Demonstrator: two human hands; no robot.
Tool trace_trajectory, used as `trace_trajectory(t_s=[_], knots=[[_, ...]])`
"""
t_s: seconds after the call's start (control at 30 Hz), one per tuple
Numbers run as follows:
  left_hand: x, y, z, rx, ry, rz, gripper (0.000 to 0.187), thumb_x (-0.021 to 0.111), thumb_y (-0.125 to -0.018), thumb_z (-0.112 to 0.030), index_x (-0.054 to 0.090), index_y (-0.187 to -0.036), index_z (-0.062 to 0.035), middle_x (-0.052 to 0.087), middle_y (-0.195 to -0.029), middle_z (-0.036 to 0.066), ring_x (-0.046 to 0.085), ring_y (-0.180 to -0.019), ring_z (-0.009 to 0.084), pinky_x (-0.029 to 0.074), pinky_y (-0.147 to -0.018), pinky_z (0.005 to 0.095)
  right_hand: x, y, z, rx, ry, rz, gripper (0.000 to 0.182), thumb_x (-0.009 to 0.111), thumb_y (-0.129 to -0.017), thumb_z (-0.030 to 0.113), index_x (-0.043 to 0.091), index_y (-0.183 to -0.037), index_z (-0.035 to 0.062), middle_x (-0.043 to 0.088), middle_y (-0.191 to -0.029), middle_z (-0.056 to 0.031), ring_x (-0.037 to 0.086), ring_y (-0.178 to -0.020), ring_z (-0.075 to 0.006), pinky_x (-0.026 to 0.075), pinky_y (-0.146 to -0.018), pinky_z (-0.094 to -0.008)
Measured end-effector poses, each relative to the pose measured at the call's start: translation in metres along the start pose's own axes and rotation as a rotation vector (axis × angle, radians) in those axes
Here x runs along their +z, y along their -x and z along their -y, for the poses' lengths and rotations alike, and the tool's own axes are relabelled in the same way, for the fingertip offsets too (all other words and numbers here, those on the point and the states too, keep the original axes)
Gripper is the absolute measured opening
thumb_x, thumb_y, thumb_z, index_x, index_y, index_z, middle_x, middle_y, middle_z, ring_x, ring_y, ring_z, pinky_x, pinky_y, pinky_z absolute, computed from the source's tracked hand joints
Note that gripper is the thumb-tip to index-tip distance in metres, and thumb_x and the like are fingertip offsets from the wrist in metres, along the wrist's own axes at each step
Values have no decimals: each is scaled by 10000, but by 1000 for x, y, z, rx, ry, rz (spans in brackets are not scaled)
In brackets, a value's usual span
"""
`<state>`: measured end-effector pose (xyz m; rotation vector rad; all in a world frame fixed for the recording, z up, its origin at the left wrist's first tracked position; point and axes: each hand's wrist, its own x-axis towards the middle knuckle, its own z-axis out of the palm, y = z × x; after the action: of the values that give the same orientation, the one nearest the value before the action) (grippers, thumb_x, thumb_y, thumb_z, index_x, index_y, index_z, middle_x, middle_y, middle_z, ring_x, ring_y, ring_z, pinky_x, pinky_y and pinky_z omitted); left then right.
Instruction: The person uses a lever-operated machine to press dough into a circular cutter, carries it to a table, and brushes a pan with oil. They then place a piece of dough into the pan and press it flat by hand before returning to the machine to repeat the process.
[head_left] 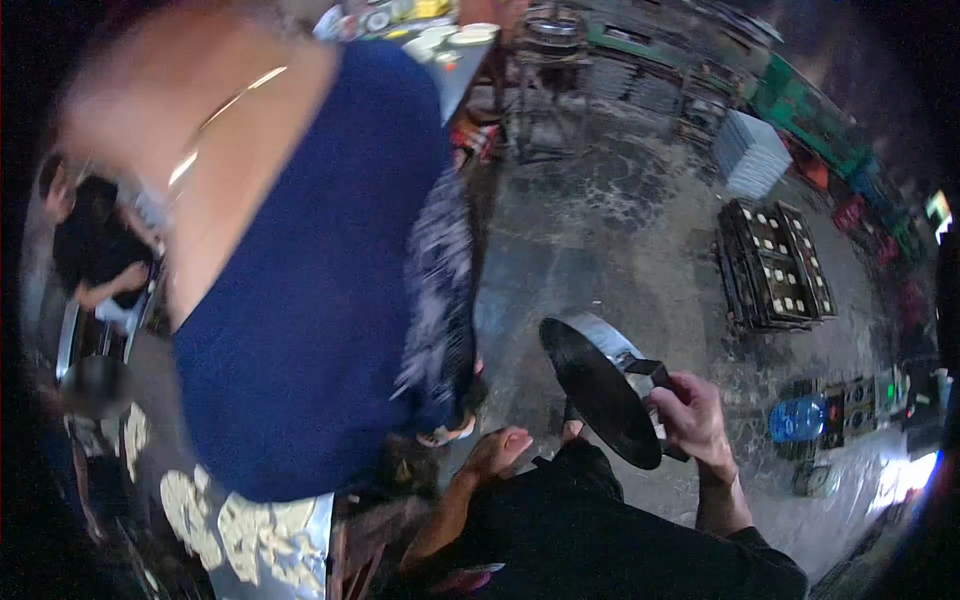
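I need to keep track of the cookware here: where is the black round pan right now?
In the head view, the black round pan is low and right of centre, tilted on edge, gripped by the right hand, above the concrete floor; the left hand is just beside it.

The right hand grips a round black pan by its handle, tilted on edge, while the left hand hangs loosely curled beside a person in a blue top, above the concrete floor
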<state>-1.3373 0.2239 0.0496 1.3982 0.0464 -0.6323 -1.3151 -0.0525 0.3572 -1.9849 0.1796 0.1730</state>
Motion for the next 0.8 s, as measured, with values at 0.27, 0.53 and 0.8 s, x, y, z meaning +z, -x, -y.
trace_trajectory(t_s=[0.27,0.53,0.8], knots=[[106,-214,-117,-50,975,10,757,383,-888,-683,461,-1316,-63,599,-1184,122,568,-1102,290,477,-892,464,-136,-100,-25,21,-545,-253,165,605,-888,121,570,-925,-36,546,-623,-31,486,-420,-71,364,-369,-196],[95,-335,-252,56,697,-223,362,540,-947,-276,531,-1241,-65,633,-1033,81,626,-971,210,512,-847,367,-195,-281,-82,99,-766,-492,142,523,-950,178,459,-844,109,373,-533,76,307,-360,-22,237,-296,-192],[-18,-501,-325,227,534,-506,530,559,-894,-129,402,-1395,-56,565,-1208,100,570,-1036,179,484,-870,323,-136,-514,-128,266,-690,-405,169,498,-947,164,474,-794,96,415,-530,33,391,-385,-68,316,-323,-234]])
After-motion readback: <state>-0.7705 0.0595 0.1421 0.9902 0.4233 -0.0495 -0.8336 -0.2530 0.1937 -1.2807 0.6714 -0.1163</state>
